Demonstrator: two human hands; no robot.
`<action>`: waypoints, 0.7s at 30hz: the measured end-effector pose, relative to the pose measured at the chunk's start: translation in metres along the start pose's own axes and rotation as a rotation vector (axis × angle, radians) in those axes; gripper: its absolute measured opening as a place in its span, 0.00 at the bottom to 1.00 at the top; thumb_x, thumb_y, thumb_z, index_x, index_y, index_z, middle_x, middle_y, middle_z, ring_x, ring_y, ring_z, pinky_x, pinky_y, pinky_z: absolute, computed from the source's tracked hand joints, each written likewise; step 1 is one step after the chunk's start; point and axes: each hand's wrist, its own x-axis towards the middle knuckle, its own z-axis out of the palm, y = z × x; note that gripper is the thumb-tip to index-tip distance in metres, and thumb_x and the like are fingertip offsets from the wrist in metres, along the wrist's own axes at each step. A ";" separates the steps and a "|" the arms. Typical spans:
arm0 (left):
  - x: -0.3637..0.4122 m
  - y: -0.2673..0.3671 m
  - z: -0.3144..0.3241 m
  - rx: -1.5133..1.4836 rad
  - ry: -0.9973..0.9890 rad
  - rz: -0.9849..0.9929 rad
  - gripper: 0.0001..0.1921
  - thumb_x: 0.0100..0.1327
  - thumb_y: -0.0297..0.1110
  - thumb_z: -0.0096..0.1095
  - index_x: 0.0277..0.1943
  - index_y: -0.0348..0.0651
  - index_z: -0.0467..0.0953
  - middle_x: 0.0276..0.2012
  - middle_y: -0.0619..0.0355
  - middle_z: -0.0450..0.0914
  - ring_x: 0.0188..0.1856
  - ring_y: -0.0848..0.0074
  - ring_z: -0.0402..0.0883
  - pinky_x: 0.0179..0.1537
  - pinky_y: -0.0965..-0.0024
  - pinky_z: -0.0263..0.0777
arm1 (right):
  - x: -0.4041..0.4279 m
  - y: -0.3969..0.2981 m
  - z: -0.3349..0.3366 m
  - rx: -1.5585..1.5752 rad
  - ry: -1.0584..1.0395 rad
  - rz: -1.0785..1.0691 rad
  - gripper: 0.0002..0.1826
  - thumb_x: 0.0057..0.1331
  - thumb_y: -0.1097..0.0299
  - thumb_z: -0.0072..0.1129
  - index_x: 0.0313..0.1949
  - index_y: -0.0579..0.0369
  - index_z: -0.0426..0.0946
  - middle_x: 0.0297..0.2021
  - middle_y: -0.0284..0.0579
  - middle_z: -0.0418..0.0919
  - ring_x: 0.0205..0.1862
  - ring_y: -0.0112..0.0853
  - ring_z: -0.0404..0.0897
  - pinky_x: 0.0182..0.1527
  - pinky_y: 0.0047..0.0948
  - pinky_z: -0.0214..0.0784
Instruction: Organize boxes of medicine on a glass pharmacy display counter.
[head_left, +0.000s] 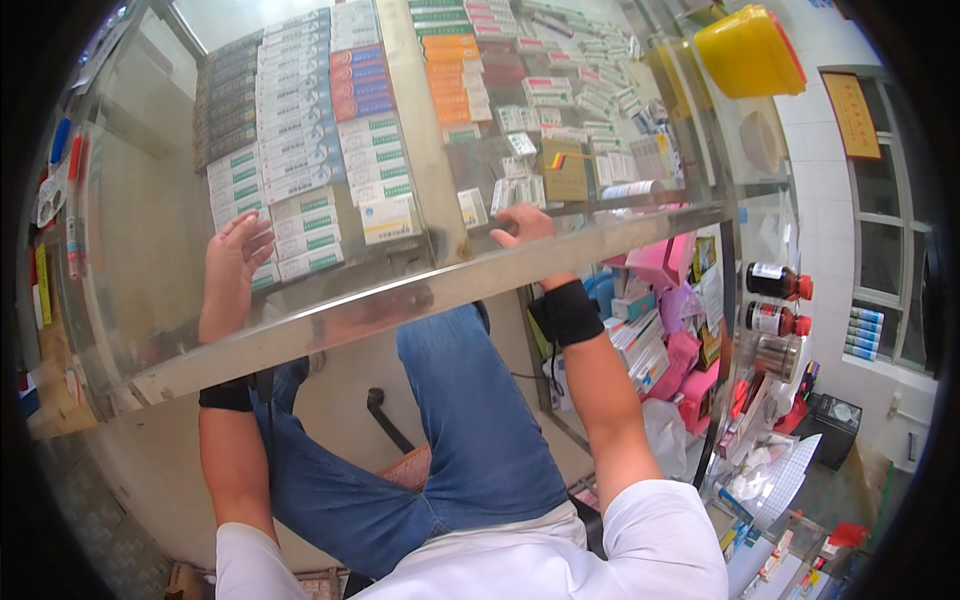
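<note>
My left hand (238, 259) rests at the left with its fingers a little curled and holds nothing that I can see. It is beside rows of white and green medicine boxes (304, 236) in a glass display case (352, 309). My right hand (527, 225) lies near the case's front rail, thumb and fingers apart, just below a group of small white boxes (516, 193). A gold box (565, 171) lies to its right, and a white and yellow box (388, 219) lies between the hands. Reflections on the glass blur what the fingertips touch. Both wrists wear black bands.
Orange boxes (452, 79) and many small cartons fill the case's far part. A yellow plastic container (746, 52) stands at the upper right. Dark bottles with red caps (776, 281) stand on the right. Pink bags and boxes are stacked below the case's right end. Pens are at the far left.
</note>
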 end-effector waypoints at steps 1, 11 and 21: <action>-0.001 0.000 0.001 0.009 0.005 -0.010 0.18 0.71 0.35 0.59 0.59 0.36 0.73 0.46 0.54 0.82 0.46 0.74 0.81 0.49 0.70 0.77 | 0.007 -0.011 0.002 -0.006 -0.033 -0.085 0.16 0.55 0.72 0.69 0.43 0.57 0.78 0.50 0.52 0.80 0.52 0.47 0.80 0.50 0.39 0.74; -0.008 0.001 -0.010 -0.044 0.062 -0.008 0.14 0.69 0.34 0.60 0.55 0.38 0.75 0.44 0.54 0.83 0.44 0.73 0.82 0.47 0.69 0.77 | 0.044 -0.078 0.019 -0.220 -0.260 -0.138 0.19 0.51 0.78 0.63 0.44 0.60 0.69 0.48 0.50 0.73 0.49 0.49 0.78 0.46 0.47 0.75; -0.007 0.007 0.005 -0.053 0.025 -0.027 0.16 0.70 0.35 0.61 0.56 0.36 0.74 0.44 0.54 0.83 0.45 0.73 0.82 0.47 0.71 0.77 | 0.098 0.008 0.075 -0.103 0.008 -0.299 0.17 0.56 0.73 0.59 0.46 0.57 0.72 0.48 0.51 0.76 0.49 0.50 0.78 0.47 0.43 0.74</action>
